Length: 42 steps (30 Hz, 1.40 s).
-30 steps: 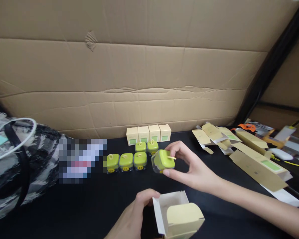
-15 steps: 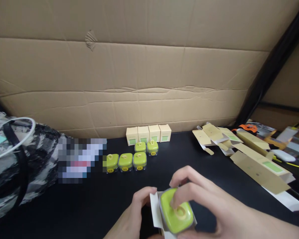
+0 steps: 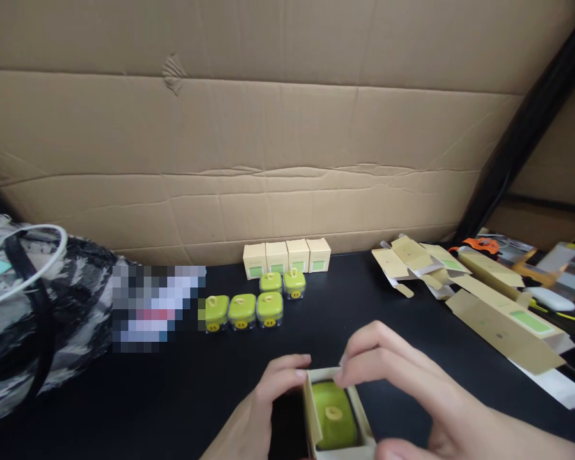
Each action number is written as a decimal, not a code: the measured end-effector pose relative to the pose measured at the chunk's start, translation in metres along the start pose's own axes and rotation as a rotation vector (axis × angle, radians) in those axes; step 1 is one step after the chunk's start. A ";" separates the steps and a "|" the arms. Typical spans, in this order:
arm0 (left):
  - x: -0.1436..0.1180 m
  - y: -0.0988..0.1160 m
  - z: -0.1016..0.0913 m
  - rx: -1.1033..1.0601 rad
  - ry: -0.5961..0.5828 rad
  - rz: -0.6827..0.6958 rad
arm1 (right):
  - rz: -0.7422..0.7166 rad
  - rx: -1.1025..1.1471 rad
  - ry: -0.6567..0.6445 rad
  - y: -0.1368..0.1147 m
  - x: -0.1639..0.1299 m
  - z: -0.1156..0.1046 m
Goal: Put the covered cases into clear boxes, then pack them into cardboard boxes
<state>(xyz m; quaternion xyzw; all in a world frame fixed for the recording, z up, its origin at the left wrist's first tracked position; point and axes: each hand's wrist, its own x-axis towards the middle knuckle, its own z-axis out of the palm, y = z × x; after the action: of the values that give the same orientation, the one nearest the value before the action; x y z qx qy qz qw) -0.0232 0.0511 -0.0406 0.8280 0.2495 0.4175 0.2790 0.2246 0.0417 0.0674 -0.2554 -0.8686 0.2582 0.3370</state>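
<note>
A green-lidded square jar [image 3: 334,415] sits inside a small open cream carton [image 3: 311,404] at the bottom centre. My left hand [image 3: 261,409] grips the carton's left side. My right hand [image 3: 412,390] arches over the carton's right side, fingers touching its top edge and thumb at its near corner. Beyond them, several more green jars [image 3: 242,310] stand in two short rows on the black table [image 3: 172,390], with a row of closed cream cartons [image 3: 286,257] behind them against the cardboard wall.
A pile of flattened carton blanks [image 3: 498,306] lies at the right, with an orange tool [image 3: 479,245] and yellow cable behind. A patterned bag [image 3: 33,319] with a white cord fills the left. A blurred patch [image 3: 158,306] lies beside it.
My right hand carried the green jar from beside the jar rows down to the carton held by my left hand. The jar now sits inside the carton.
</note>
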 end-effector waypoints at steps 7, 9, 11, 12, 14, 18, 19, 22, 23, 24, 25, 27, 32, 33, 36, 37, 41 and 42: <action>0.004 0.000 -0.008 -0.022 -0.117 0.025 | -0.245 -0.005 -0.110 0.015 0.000 0.000; 0.008 0.007 -0.010 -0.024 -0.134 -0.004 | -0.203 0.006 -0.073 0.017 0.000 0.005; 0.012 0.014 -0.012 -0.007 -0.135 -0.062 | -0.119 0.074 -0.007 0.020 0.000 0.010; 0.014 0.018 -0.012 -0.003 -0.130 -0.082 | -0.083 0.109 0.019 0.021 -0.001 0.013; 0.014 0.021 -0.012 -0.002 -0.112 -0.106 | -0.028 0.155 0.055 0.023 0.000 0.017; 0.007 0.016 -0.007 -0.016 -0.016 -0.066 | 0.044 0.184 0.079 0.026 0.001 0.019; 0.005 0.014 -0.005 -0.028 0.008 -0.044 | 0.048 0.179 0.081 0.025 0.001 0.019; 0.003 0.011 -0.003 -0.033 0.040 -0.002 | 0.016 0.159 0.084 0.025 0.003 0.018; 0.004 0.012 -0.003 -0.018 0.035 -0.001 | 0.005 0.158 0.080 0.025 0.003 0.018; 0.005 0.013 -0.004 0.001 0.020 -0.008 | 0.000 0.160 0.077 0.025 0.003 0.018; 0.007 0.015 -0.006 0.014 -0.004 -0.016 | -0.002 0.161 0.074 0.025 0.003 0.018; 0.011 0.018 -0.009 0.018 -0.053 -0.035 | 0.008 0.149 0.066 0.027 0.003 0.018; 0.015 0.019 -0.010 0.005 -0.091 -0.033 | -0.050 -0.099 0.023 0.027 0.000 0.017; 0.015 0.018 -0.010 -0.004 -0.095 -0.024 | -0.085 -0.156 0.021 0.026 0.000 0.017; 0.013 0.015 -0.009 -0.020 -0.108 0.001 | -0.146 -0.198 0.032 0.023 0.000 0.017; 0.012 0.014 -0.009 -0.016 -0.114 0.004 | -0.142 -0.189 0.034 0.023 0.001 0.018; 0.007 0.008 -0.009 0.019 -0.133 0.014 | -0.130 -0.265 -0.014 0.024 0.001 0.016; 0.006 0.006 -0.009 0.025 -0.131 0.021 | -0.155 -0.329 -0.046 0.024 0.000 0.015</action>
<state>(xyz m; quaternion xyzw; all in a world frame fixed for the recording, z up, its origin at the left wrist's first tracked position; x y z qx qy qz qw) -0.0264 0.0529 -0.0284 0.8595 0.2270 0.3622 0.2802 0.2200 0.0557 0.0429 -0.2332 -0.9237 0.0917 0.2898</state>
